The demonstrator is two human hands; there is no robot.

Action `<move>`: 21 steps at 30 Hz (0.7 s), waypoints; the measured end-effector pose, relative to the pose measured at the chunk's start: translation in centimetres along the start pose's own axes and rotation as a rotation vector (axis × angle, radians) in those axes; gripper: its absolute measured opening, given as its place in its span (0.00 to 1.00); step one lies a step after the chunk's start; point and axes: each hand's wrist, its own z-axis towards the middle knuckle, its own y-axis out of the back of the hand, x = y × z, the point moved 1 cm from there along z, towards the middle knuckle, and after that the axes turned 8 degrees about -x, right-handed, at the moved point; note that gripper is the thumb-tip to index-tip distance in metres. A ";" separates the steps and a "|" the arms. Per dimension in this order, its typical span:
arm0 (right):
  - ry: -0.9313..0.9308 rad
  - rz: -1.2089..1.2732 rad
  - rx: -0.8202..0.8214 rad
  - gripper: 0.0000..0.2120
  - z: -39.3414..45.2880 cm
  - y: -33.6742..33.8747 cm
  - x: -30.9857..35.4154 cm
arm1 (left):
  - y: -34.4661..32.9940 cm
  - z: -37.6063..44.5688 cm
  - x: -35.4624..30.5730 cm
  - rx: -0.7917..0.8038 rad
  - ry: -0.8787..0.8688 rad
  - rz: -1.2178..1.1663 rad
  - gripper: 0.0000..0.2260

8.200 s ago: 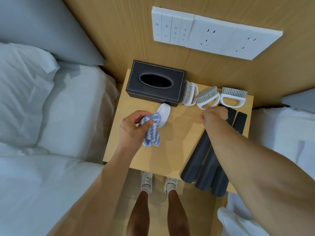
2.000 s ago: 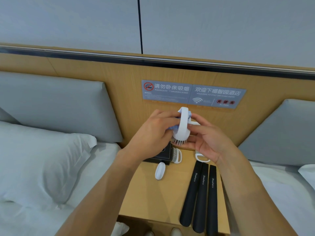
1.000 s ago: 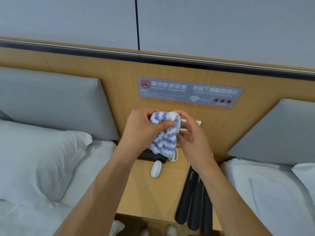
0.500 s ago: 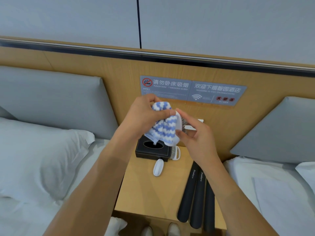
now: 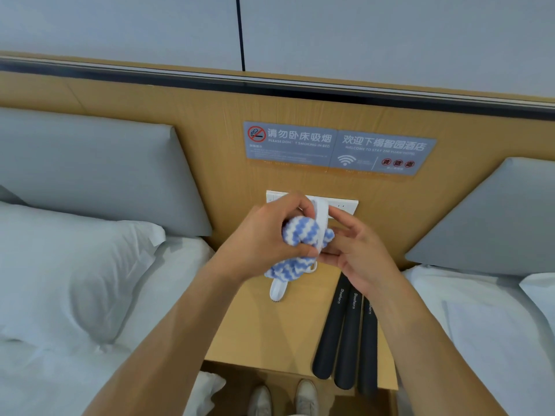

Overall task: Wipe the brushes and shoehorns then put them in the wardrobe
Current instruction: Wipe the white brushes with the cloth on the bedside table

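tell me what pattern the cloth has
Blue and white zigzag stripes on the cloth, seen clearly in the head view, gripped by the left hand.

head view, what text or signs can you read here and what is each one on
"请勿卧床吸烟" and "PLEASE DON'T SMOKING IN BED", beside a no-smoking symbol: left sign panel on the wooden headboard.
"欢迎下榻智园酒店" and "WELCOME TO STAY ZHI YUAN HOTEL", the English line blurred, over a wifi symbol: right sign panel.
"Shoehorn": printed on each black shoehorn on the nightstand, partly hidden on the rightmost one.
Small print and the red round marks on both panels: too small to read.
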 end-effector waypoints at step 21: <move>-0.550 0.078 -0.214 0.20 2.1 4.5 -10.3 | -4.8 -3.8 10.6 -0.215 0.332 0.011 0.16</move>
